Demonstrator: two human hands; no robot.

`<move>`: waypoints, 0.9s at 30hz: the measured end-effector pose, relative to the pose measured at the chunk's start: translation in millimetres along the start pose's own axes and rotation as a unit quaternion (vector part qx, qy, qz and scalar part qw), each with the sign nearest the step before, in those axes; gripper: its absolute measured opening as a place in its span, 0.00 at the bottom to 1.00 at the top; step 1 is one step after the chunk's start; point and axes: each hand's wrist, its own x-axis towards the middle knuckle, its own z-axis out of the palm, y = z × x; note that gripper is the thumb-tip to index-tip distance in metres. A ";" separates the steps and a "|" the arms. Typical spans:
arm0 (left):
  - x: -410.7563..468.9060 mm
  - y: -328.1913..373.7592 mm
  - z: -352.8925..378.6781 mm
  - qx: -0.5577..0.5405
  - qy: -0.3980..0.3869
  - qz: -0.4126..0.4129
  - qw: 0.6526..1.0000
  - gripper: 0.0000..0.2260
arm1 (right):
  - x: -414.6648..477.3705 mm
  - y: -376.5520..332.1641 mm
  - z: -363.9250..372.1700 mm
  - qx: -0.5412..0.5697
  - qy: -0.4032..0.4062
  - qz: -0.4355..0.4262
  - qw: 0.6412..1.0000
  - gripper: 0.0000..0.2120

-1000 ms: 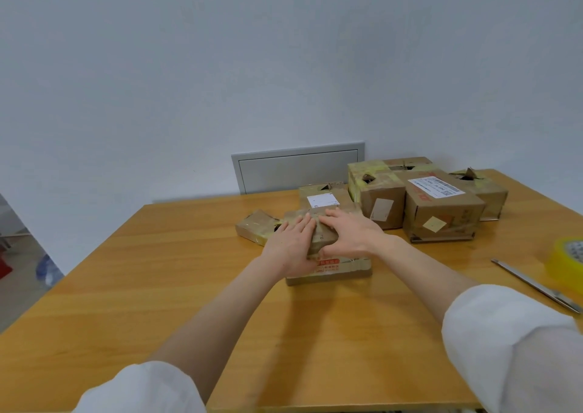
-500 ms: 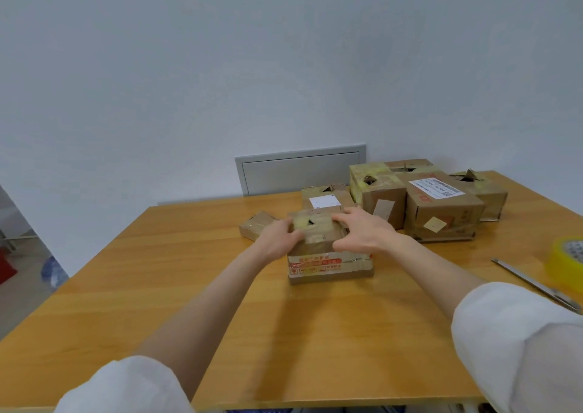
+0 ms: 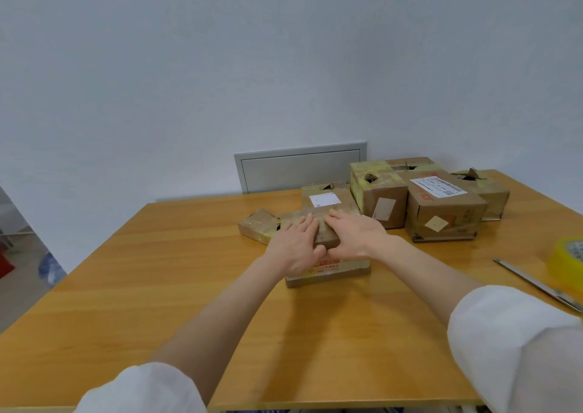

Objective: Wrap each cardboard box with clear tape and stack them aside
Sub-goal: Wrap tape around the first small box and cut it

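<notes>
Pressing on the small cardboard box [image 3: 325, 237], the left hand [image 3: 295, 248] and right hand [image 3: 358, 236] lie flat, fingers [image 3: 304, 225] straight, gripping nothing. A flatter box [image 3: 331, 272] sits beneath them; further boxes [image 3: 441, 210] stand beyond the fingers on the table [image 3: 157, 286].

A person wears a plain white top of loose cloth, the left sleeve [image 3: 142, 387] and the right sleeve [image 3: 517, 343] pushed up and bunched near the elbows. Both forearms [image 3: 214, 318] are bare down to the left hand [image 3: 296, 248] and right hand [image 3: 356, 236].
</notes>
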 end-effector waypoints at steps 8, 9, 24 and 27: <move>-6.1 2.9 -4.1 0.013 -0.005 -0.008 1.000 0.33 | -1.0 0.0 -0.7 -0.003 0.007 0.003 1.000 0.34; -6.1 2.6 -6.7 0.007 -0.013 -0.009 1.000 0.33 | -0.6 0.3 -1.3 -0.003 0.005 0.002 1.000 0.35; -2.5 -7.3 -12.8 -0.136 0.014 -0.110 0.984 0.22 | -5.8 13.2 0.8 0.087 -0.002 0.065 0.994 0.44; -2.3 -5.6 -10.7 -0.127 -0.002 -0.115 0.985 0.20 | -6.6 11.2 4.1 0.088 0.002 0.077 0.993 0.40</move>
